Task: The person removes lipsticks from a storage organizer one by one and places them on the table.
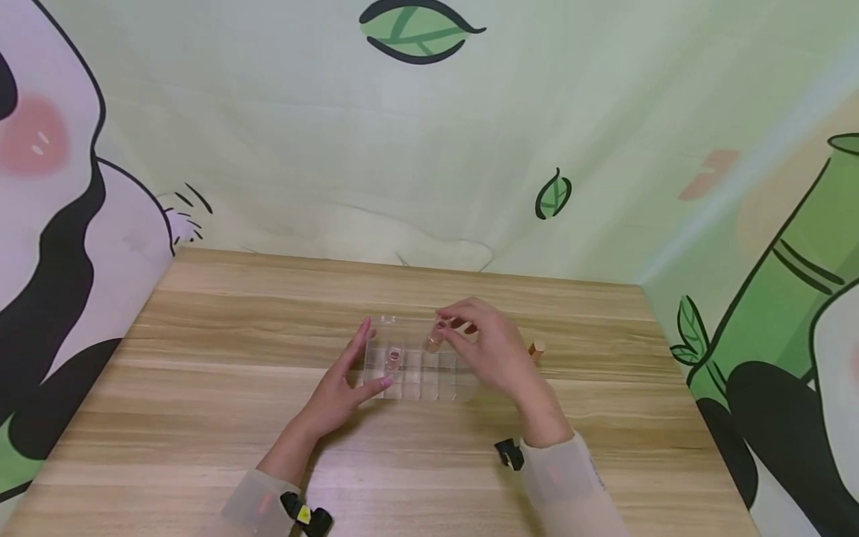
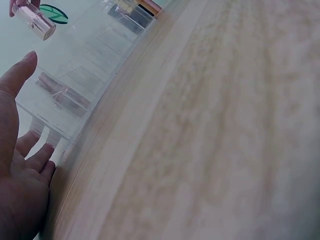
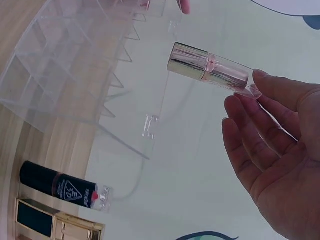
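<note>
A clear compartmented organizer [image 1: 409, 389] stands on the table between both hands. My left hand [image 1: 344, 388] rests against its left side with straight fingers, the thumb over the front edge. Above the organizer's back right part, my right hand [image 1: 493, 344] pinches a lipstick [image 3: 210, 67] by its clear cap, between thumb and fingertips. The shiny metallic base of that lipstick points away from the hand, and the tube hangs tilted, apart from the organizer in the right wrist view. Another lipstick [image 1: 394, 359] is in a left compartment.
To the right of the organizer stand a black lipstick tube [image 3: 57, 185] with a clear top and a gold case [image 3: 60, 220] with a dark panel. In the head view, the right hand mostly hides them. A printed cloth backdrop [image 1: 302, 149] rises behind the wooden table [image 1: 416, 470].
</note>
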The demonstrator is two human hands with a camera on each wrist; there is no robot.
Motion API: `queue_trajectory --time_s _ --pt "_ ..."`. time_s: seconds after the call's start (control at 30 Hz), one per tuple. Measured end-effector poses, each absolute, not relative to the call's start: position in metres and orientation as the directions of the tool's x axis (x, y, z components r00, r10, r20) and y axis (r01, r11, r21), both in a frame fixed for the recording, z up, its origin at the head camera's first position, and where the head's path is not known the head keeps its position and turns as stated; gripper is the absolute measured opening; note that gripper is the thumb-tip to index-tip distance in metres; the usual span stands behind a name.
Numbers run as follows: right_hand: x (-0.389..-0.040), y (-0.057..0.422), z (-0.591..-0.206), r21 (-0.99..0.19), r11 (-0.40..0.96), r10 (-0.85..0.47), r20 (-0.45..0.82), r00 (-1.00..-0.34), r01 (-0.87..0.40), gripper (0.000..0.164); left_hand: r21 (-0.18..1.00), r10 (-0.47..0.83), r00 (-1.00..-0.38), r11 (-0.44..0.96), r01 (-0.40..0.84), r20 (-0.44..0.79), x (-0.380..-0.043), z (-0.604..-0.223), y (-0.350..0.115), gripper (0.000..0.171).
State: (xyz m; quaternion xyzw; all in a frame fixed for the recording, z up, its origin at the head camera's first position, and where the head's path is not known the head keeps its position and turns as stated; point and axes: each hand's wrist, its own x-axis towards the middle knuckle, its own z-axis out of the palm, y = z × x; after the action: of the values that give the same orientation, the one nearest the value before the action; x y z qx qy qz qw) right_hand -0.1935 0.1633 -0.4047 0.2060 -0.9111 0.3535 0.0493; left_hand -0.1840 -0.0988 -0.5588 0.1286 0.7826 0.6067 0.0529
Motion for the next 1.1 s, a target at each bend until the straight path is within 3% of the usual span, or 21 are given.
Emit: queue_trajectory --time_s 1.1 --pt "-0.184 0.218 -0.391 -0.582 0.683 -0.278 0.351 -0.894 -0.441 0.023 0.964 0.274 -0.958 0.225 0.146 0.081 -0.185 -0.561 -0.101 0.100"
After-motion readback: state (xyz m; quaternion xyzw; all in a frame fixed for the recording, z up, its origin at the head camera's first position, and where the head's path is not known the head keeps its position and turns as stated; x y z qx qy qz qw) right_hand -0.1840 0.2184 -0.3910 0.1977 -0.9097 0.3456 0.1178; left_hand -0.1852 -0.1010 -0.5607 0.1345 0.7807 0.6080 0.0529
